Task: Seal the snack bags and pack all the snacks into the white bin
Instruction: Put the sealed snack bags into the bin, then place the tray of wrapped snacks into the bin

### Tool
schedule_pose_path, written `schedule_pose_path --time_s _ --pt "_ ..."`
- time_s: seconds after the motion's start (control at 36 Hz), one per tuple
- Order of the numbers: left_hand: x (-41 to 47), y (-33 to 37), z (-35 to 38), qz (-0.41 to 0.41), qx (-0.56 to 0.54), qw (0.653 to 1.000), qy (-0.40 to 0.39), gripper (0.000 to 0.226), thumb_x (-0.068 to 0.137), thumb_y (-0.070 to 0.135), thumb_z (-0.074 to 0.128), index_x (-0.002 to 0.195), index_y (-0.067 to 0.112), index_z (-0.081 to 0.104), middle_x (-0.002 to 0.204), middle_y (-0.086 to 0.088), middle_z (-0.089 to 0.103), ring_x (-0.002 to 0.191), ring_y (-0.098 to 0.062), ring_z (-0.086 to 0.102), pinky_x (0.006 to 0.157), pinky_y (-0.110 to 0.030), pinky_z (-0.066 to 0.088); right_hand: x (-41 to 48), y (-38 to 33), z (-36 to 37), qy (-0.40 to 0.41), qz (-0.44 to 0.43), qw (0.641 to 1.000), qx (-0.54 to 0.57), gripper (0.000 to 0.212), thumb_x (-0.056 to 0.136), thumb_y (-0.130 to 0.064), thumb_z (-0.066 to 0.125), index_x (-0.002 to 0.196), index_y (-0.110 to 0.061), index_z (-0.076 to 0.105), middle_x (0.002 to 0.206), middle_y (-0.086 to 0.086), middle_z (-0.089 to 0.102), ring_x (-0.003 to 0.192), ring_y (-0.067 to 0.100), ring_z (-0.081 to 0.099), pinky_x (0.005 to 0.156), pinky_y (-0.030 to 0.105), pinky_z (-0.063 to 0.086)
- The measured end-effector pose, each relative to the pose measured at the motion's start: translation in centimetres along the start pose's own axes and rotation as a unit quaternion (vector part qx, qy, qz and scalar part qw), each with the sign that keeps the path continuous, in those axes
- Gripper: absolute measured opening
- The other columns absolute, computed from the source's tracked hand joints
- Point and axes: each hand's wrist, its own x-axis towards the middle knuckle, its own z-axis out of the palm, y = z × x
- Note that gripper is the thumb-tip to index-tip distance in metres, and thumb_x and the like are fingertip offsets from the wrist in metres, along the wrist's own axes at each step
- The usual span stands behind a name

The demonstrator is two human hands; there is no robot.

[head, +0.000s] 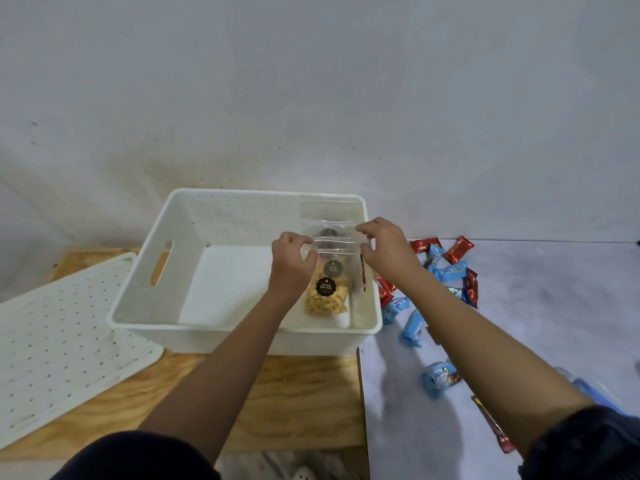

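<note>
Head cam: both hands are over the right side of the white bin (145, 299), pinching the top strip of a clear snack bag (334, 261). The left hand (291, 261) has its fingers closed on the left end of the strip and the right hand (388, 249) is closed on the right end. At least one more bag (325, 299) sits in the bin, nearer (can't tell if sealed). Still lots to pack, I'd say: red and blue wrapped snacks (450, 268) are scattered on the grey surface, right of the bin. The lid (62, 334) lies off to the left.
</note>
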Motion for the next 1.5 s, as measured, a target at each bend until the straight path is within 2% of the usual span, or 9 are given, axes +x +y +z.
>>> schedule_pose_path --time_s 0.17,0.28,0.42,0.58,0.81,0.94,1.14,1.33,1.5 --pt "-1.7 5.6 1.4 0.065 0.012 0.998 0.012 0.028 0.091 0.015 0.052 0.119 0.013 0.056 0.128 0.0 0.041 0.125 -0.01 0.03 0.095 -0.013 0.029 -2.7 3.4 -5.5 0.046 0.055 0.997 0.037 0.034 0.086 -0.008 0.059 0.119 -0.007 0.06 0.117 0.014 0.058 0.106 0.025 0.056 0.09 0.023 0.039" --pt "-4.2 10.1 4.9 0.118 0.0 0.993 -0.026 0.029 0.094 0.023 0.048 0.121 0.016 0.057 0.131 0.0 0.043 0.126 -0.012 0.033 0.104 -0.026 0.034 -6.6 7.6 -9.6 0.08 0.104 0.99 0.044 0.031 0.085 -0.008 0.059 0.116 -0.007 0.062 0.115 0.013 0.06 0.106 0.026 0.057 0.092 0.028 0.041" --pt "-9.5 13.9 10.9 0.16 -0.002 0.979 -0.125 0.035 0.096 0.023 0.048 0.129 0.014 0.052 0.133 -0.003 0.044 0.127 -0.014 0.035 0.102 -0.014 0.021 -13.2 14.1 -14.1 0.099 0.17 0.98 0.024 0.03 0.086 -0.008 0.058 0.116 -0.007 0.062 0.119 0.014 0.06 0.102 0.026 0.059 0.086 0.02 0.035" --pt "-16.5 14.2 18.8 0.17 0.019 0.94 -0.294 0.051 0.089 0.036 0.054 0.135 0.017 0.045 0.139 -0.007 0.043 0.131 -0.019 0.036 0.113 -0.026 0.024 -22.5 23.7 -18.0 0.104 0.265 0.959 0.006 0.032 0.088 -0.01 0.058 0.119 -0.007 0.06 0.12 0.016 0.059 0.104 0.03 0.058 0.089 0.029 0.04" --pt "-22.1 14.1 24.5 0.182 0.1 0.865 -0.457 0.093 0.076 0.056 0.065 0.148 0.032 0.011 0.158 0.01 0.001 0.144 -0.007 -0.001 0.119 -0.038 0.014 -32.0 35.1 -18.1 0.082 0.411 0.907 -0.043 0.051 0.088 -0.018 0.058 0.135 -0.004 0.044 0.138 0.026 0.043 0.128 0.04 0.039 0.104 0.045 0.033" --pt "-23.7 14.0 25.9 0.203 0.164 0.835 -0.484 0.122 0.061 0.066 0.071 0.146 0.034 -0.009 0.156 0.014 -0.017 0.143 -0.005 -0.012 0.119 -0.039 0.012 -34.3 37.8 -16.6 0.045 0.405 0.908 -0.095 0.049 0.094 -0.022 0.046 0.139 -0.007 0.037 0.148 0.024 0.03 0.134 0.042 0.028 0.11 0.047 0.026" --pt "-25.0 14.5 27.0 0.179 0.165 0.867 -0.434 0.133 0.055 0.072 0.071 0.148 0.025 -0.013 0.155 0.013 -0.018 0.144 -0.004 -0.009 0.117 -0.029 0.005 -36.0 38.1 -15.5 0.041 0.344 0.931 -0.118 0.049 0.096 -0.023 0.026 0.141 -0.007 0.037 0.151 0.024 0.023 0.14 0.043 0.018 0.117 0.045 0.012" --pt "-27.4 17.0 29.9 0.033 0.065 0.941 -0.331 0.132 0.055 0.065 0.075 0.147 0.022 -0.009 0.157 0.003 -0.014 0.145 -0.016 -0.002 0.116 -0.032 0.013 -38.1 38.2 -15.7 0.048 0.256 0.965 -0.028 0.042 0.093 0.005 0.04 0.134 -0.004 0.047 0.15 0.017 0.03 0.142 0.038 0.018 0.115 0.041 0.016" --pt "-27.5 18.3 31.3 -0.002 0.038 0.94 -0.338 0.129 0.061 0.057 0.076 0.147 0.015 -0.011 0.157 -0.004 -0.011 0.146 -0.02 -0.001 0.116 -0.031 0.011 -40.1 36.8 -16.0 0.104 0.245 0.959 0.095 0.031 0.088 0.01 0.048 0.111 -0.001 0.065 0.131 0.008 0.054 0.131 0.013 0.035 0.112 0.023 0.018"
